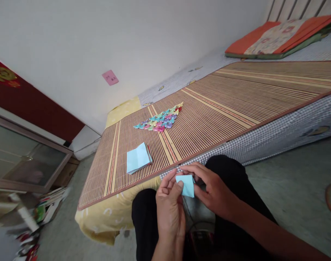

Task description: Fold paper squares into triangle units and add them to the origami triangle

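My left hand (169, 204) and my right hand (211, 188) meet over my lap, both pinching a small folded piece of light blue paper (185, 185). My knees in black trousers (227, 174) sit just below the bed's edge. On the striped bamboo mat (222, 105) in front of me lies a stack of light blue paper squares (138, 158). Farther back on the mat, several small folded paper figures (160, 119) in many colours are laid out in a triangle.
The bed has a checked sheet (276, 134) and a yellow cover (111, 214) at its corner. A folded orange quilt (279, 36) lies at the far end. A glass-fronted cabinet (24, 159) and scattered papers (32, 221) are at the left. A pink note (110, 77) is on the wall.
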`<state>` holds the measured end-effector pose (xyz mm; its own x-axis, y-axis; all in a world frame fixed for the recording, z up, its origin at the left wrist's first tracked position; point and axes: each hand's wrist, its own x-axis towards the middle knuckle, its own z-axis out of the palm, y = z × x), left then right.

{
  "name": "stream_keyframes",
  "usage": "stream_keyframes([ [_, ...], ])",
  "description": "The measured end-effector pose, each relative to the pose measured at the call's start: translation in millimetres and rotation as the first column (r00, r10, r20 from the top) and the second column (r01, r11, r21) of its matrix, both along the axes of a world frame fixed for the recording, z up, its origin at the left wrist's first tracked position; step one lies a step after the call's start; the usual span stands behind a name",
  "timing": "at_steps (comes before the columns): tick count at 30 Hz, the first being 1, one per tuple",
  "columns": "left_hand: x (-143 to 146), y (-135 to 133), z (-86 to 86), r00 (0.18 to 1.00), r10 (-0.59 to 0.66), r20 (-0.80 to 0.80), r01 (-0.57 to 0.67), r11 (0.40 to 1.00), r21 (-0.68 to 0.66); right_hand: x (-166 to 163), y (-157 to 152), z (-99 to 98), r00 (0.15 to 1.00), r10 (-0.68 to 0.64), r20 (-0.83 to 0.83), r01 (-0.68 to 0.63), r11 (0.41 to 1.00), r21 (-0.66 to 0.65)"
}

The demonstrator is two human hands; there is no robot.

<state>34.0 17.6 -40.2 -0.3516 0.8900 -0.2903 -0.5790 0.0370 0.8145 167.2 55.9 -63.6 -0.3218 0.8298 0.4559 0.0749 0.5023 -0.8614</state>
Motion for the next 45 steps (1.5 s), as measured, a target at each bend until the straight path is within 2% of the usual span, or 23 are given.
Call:
stream_keyframes([
  [5, -2, -1, -3.3, 0.973, 0.059, -0.222, -0.040, 0.995, 0.090, 7, 0, 6.3, 0.994, 0.045, -0.103, -0.067, 0.973, -0.219],
  [9, 3, -4, 2.0, 0.900, 0.060, -0.431, -0.012, 0.994, 0.113, 0, -2, 7.1, 0.992, -0.027, -0.123, -0.002, 0.973, -0.231],
  [13, 4, -7, 4.7, 0.902, -0.010, -0.431, 0.062, 0.992, 0.109, -4, -3, 7.4, 0.982, -0.101, -0.159, 0.062, 0.970, -0.233],
  [17, 4, -9, 5.4, 0.862, -0.164, -0.480, 0.198, 0.980, 0.021, -4, -3, 5.1, 0.966, -0.155, -0.209, 0.091, 0.954, -0.286],
  [19, 5, -8, 6.8, 0.846, -0.200, -0.494, 0.214, 0.976, -0.029, -6, -4, 3.1, 0.963, -0.164, -0.216, 0.106, 0.961, -0.256],
  [22, 6, -6, 8.9, 0.839, -0.189, -0.510, 0.193, 0.980, -0.046, -6, -5, 2.0, 0.968, -0.148, -0.205, 0.118, 0.981, -0.153],
  [27, 0, -6, 7.5, 0.794, -0.249, -0.555, 0.250, 0.965, -0.075, 1, 1, 8.1, 0.992, -0.037, -0.122, 0.022, 0.992, -0.124],
  [29, -3, -7, 5.7, 0.746, -0.281, -0.604, 0.298, 0.952, -0.075, 3, 4, 11.3, 0.993, -0.006, -0.121, -0.015, 0.986, -0.168],
  [33, -7, -10, 4.9, 0.635, -0.303, -0.710, 0.363, 0.929, -0.072, 6, 6, 16.1, 0.972, 0.068, -0.225, -0.136, 0.942, -0.306],
  [38, -7, -10, 10.9, 0.604, -0.358, -0.712, 0.408, 0.906, -0.109, 7, 5, 18.8, 0.982, 0.070, -0.174, -0.110, 0.967, -0.231],
  [43, -9, -10, 16.0, 0.533, -0.353, -0.769, 0.447, 0.889, -0.098, 6, 6, 18.7, 0.971, 0.096, -0.220, -0.162, 0.940, -0.301],
  [45, -10, -10, 17.0, 0.520, -0.363, -0.773, 0.462, 0.881, -0.104, 6, 7, 19.9, 0.963, 0.135, -0.234, -0.201, 0.937, -0.287],
])
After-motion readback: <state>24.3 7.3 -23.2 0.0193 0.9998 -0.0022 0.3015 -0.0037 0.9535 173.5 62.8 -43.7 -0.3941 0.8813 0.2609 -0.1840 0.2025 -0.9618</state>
